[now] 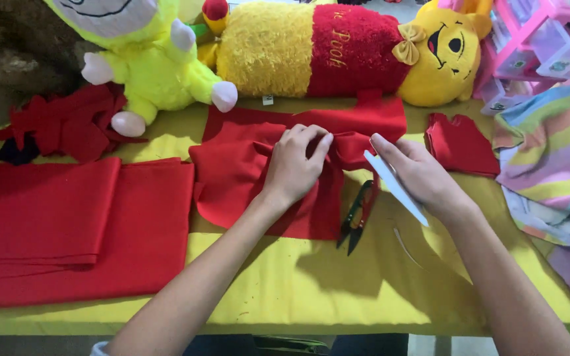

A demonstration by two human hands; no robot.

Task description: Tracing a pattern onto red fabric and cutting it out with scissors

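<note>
My left hand (pixel 296 166) presses down on a crumpled piece of red felt (pixel 245 168) in the middle of the yellow-covered table (pixel 298 283), its fingertips pinching a fold. My right hand (pixel 423 175) holds a flat white card-like strip (pixel 396 186) at the right edge of that felt. A small pair of black thread snips (pixel 357 217) lies on the felt's lower right corner, between my two hands.
Large folded red cloth (pixel 67 224) lies at the left, red scraps (pixel 67 125) behind it. A small red cut piece (pixel 460 144) sits at right. Plush toys: yellow-green (pixel 156 66), yellow-and-red bear (pixel 338 49). Striped fabric (pixel 555 151) and pink plastic shelf (pixel 536 46) at right.
</note>
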